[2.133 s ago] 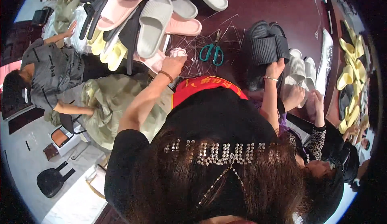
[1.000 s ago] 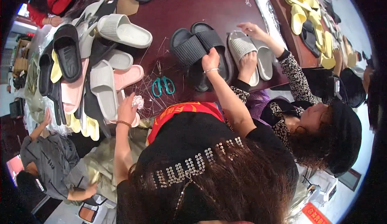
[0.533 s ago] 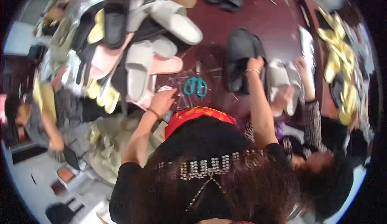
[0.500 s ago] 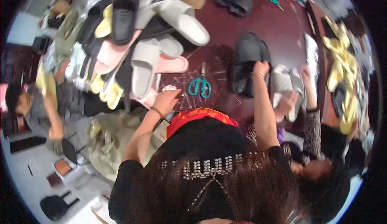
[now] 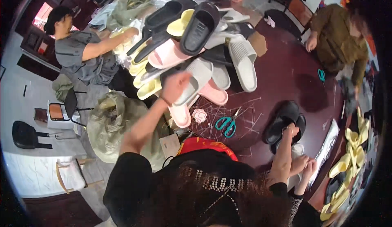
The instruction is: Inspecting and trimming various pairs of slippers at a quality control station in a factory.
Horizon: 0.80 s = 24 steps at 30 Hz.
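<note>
Bright indoor light casts a dark shadow on the table [image 5: 281,70]; fisheye edges bend into black.

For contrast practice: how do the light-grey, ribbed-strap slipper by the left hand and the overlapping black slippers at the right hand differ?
The grey slipper is pale; the black slippers are dark. The grey slipper lies in the mixed slipper pile; the black slippers are clear of it, over the dark-red table. All are backless.

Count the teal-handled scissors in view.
2: one pair right of the pink flower, another pair farther back on the table, near a person in brown. More could be hidden under the slipper pile.
</note>
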Each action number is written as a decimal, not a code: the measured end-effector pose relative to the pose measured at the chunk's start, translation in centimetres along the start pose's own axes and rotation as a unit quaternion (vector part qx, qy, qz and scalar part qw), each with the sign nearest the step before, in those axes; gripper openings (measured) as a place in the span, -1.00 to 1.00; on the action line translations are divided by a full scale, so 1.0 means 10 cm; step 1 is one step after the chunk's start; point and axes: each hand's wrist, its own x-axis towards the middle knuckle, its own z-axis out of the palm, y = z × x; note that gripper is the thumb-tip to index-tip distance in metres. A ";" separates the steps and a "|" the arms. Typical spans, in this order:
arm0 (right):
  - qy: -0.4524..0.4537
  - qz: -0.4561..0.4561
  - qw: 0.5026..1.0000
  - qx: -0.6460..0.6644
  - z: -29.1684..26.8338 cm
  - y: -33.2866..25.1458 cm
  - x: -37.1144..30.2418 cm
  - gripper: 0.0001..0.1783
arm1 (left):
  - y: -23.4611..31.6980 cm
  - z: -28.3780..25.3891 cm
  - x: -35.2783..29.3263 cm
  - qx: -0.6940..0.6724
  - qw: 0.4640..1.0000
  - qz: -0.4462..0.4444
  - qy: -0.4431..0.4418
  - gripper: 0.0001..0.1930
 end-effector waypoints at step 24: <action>-0.024 -0.081 0.992 -0.092 0.05 0.34 0.04 -0.54 | -0.78 -0.16 3.38 0.289 0.927 -0.209 -0.112 -0.29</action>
